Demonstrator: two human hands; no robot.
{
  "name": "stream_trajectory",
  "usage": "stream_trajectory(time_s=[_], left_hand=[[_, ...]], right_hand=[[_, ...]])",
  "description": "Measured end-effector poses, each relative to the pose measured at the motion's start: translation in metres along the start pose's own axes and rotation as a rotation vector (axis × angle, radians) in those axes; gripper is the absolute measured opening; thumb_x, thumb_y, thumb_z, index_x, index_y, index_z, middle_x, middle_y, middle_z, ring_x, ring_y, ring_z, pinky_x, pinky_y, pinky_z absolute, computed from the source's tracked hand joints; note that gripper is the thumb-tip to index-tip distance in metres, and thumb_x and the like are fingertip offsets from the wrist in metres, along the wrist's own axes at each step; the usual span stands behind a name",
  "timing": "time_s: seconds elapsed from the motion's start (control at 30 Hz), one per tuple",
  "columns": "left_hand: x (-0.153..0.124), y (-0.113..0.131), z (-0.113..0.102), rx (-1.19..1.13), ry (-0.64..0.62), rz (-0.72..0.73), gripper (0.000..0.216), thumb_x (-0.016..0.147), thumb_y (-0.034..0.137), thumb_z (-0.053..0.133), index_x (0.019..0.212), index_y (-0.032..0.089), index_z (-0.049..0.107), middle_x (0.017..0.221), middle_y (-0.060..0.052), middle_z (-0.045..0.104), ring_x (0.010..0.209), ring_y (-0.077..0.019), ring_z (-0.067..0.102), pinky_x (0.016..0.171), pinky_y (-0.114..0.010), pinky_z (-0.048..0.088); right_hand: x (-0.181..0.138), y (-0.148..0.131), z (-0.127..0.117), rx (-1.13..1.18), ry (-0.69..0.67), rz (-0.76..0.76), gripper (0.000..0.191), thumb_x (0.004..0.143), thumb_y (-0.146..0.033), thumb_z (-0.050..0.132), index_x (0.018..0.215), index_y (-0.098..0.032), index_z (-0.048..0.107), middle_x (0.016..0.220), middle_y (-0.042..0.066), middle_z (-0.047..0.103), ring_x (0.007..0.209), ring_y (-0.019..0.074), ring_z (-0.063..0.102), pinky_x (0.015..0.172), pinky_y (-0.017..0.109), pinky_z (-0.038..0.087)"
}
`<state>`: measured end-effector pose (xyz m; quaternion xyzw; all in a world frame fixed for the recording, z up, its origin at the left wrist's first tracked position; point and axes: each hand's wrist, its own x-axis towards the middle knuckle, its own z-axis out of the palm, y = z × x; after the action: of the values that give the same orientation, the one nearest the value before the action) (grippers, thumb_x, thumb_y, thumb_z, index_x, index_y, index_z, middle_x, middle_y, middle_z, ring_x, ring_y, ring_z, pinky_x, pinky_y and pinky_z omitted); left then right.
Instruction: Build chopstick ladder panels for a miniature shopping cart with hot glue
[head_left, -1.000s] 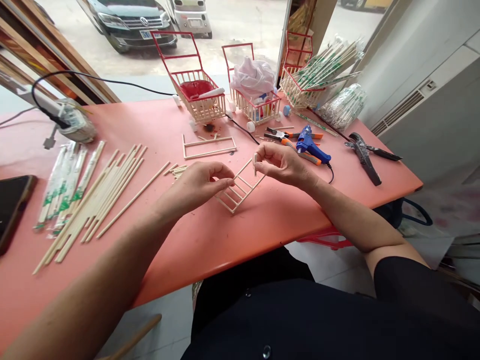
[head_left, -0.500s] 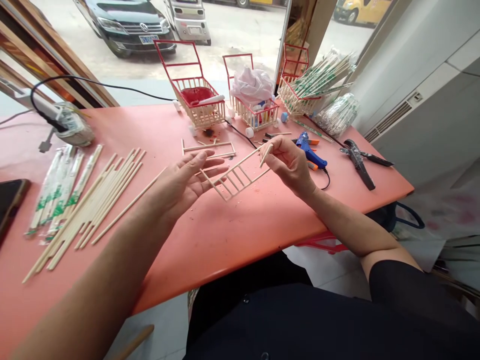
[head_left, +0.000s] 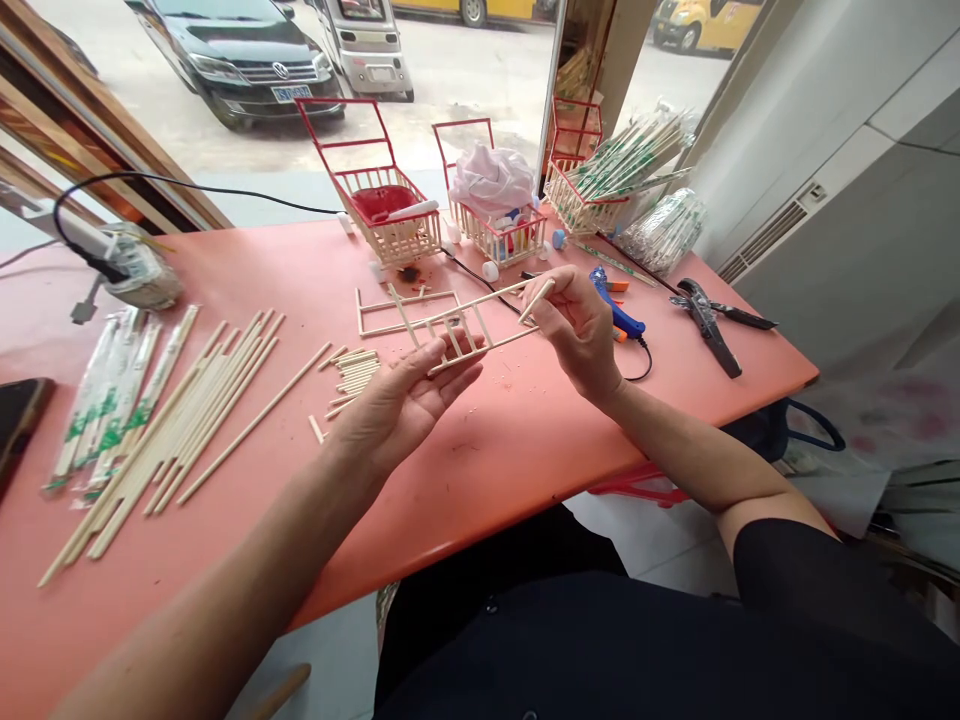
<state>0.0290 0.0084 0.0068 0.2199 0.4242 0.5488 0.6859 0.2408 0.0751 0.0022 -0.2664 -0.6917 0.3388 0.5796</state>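
Note:
A small ladder-like frame of wooden sticks [head_left: 459, 333] is held in the air above the pink table [head_left: 487, 450]. My left hand [head_left: 405, 395] lies palm up under its left end, fingers curled round the frame. My right hand [head_left: 574, 325] pinches the frame's right end and also holds a short wooden stick [head_left: 537, 299] between its fingertips. Another flat stick frame [head_left: 405, 305] lies on the table just behind.
Loose chopsticks [head_left: 195, 400] and wrapped ones [head_left: 112, 390] lie at left, short cut sticks [head_left: 352, 370] near my left hand. A blue glue gun [head_left: 615, 310], pliers and cutters [head_left: 705, 320] lie at right. Three stick carts [head_left: 390, 215] stand at the back. A phone [head_left: 19, 420] sits far left.
The frame has been lifted off the table and turned flatter. My left hand has turned palm up under it. My right hand has shifted its grip, the short stick now slanted.

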Motion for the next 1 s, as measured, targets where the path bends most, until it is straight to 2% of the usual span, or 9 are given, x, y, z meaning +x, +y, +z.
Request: stream_trajectory(time_s=[0.1, 0.17, 0.37, 0.47, 0.57, 0.77, 0.9, 1.0], left_hand=[[-0.001, -0.003, 0.001, 0.035, -0.027, -0.035, 0.021, 0.084, 0.015, 0.091, 0.103, 0.017, 0.083, 0.121, -0.014, 0.087, 0.13, -0.0291, 0.083, 0.116, -0.038, 0.068], [-0.001, -0.006, 0.001, 0.058, -0.031, 0.0, 0.031, 0.077, 0.013, 0.096, 0.105, 0.017, 0.083, 0.116, -0.011, 0.087, 0.121, -0.0265, 0.085, 0.113, -0.035, 0.068], [0.002, -0.012, 0.001, 0.091, -0.005, 0.108, 0.041, 0.065, 0.024, 0.11, 0.095, 0.018, 0.082, 0.09, -0.002, 0.082, 0.09, -0.0178, 0.083, 0.09, -0.029, 0.068], [0.002, -0.013, 0.001, 0.071, 0.018, 0.113, 0.045, 0.06, 0.026, 0.112, 0.091, 0.018, 0.082, 0.084, 0.001, 0.078, 0.082, -0.0154, 0.08, 0.082, -0.026, 0.066], [0.002, -0.014, 0.0, 0.086, 0.03, 0.089, 0.046, 0.058, 0.027, 0.112, 0.091, 0.018, 0.081, 0.083, -0.001, 0.079, 0.083, -0.0172, 0.08, 0.083, -0.028, 0.066], [0.003, -0.016, -0.003, 0.095, 0.039, 0.055, 0.048, 0.058, 0.028, 0.112, 0.092, 0.018, 0.079, 0.084, -0.001, 0.08, 0.086, -0.0181, 0.081, 0.083, -0.028, 0.065], [0.002, -0.016, 0.0, -0.043, 0.05, 0.016, 0.049, 0.057, 0.02, 0.114, 0.091, 0.018, 0.079, 0.086, 0.001, 0.081, 0.086, -0.0161, 0.082, 0.086, -0.027, 0.068], [0.001, -0.017, 0.004, -0.124, 0.028, 0.085, 0.043, 0.06, 0.017, 0.114, 0.088, 0.016, 0.082, 0.098, -0.002, 0.084, 0.091, -0.0139, 0.083, 0.093, -0.024, 0.068]], right_hand=[[-0.001, 0.002, 0.003, -0.013, 0.024, 0.026, 0.035, 0.105, -0.056, 0.073, 0.098, -0.028, 0.053, 0.095, 0.003, 0.062, 0.095, 0.0209, 0.065, 0.098, 0.041, 0.062], [-0.002, 0.004, 0.006, 0.003, 0.024, 0.025, 0.036, 0.105, -0.057, 0.073, 0.098, -0.027, 0.053, 0.095, 0.003, 0.062, 0.095, 0.0209, 0.065, 0.098, 0.042, 0.062], [-0.007, 0.007, 0.015, 0.016, -0.044, -0.024, 0.044, 0.107, -0.068, 0.069, 0.097, -0.028, 0.053, 0.093, 0.003, 0.061, 0.09, 0.0212, 0.063, 0.096, 0.044, 0.061], [-0.008, 0.007, 0.018, 0.053, -0.058, -0.077, 0.041, 0.11, -0.063, 0.07, 0.099, -0.027, 0.055, 0.093, 0.003, 0.061, 0.089, 0.0202, 0.064, 0.095, 0.042, 0.06], [-0.01, 0.006, 0.019, 0.082, -0.059, -0.131, 0.031, 0.113, -0.052, 0.07, 0.102, -0.026, 0.057, 0.094, 0.002, 0.062, 0.09, 0.0194, 0.065, 0.095, 0.041, 0.059], [-0.012, 0.004, 0.019, 0.016, -0.066, -0.204, 0.027, 0.114, -0.047, 0.07, 0.102, -0.026, 0.058, 0.094, 0.003, 0.065, 0.089, 0.02, 0.067, 0.093, 0.041, 0.06], [-0.013, 0.006, 0.019, 0.014, -0.061, -0.231, 0.022, 0.114, -0.041, 0.07, 0.103, -0.026, 0.059, 0.096, 0.003, 0.066, 0.09, 0.0194, 0.068, 0.095, 0.041, 0.06], [-0.012, 0.011, 0.02, -0.002, -0.039, -0.282, 0.02, 0.115, -0.039, 0.069, 0.104, -0.026, 0.058, 0.094, 0.002, 0.066, 0.088, 0.0186, 0.068, 0.092, 0.04, 0.06]])
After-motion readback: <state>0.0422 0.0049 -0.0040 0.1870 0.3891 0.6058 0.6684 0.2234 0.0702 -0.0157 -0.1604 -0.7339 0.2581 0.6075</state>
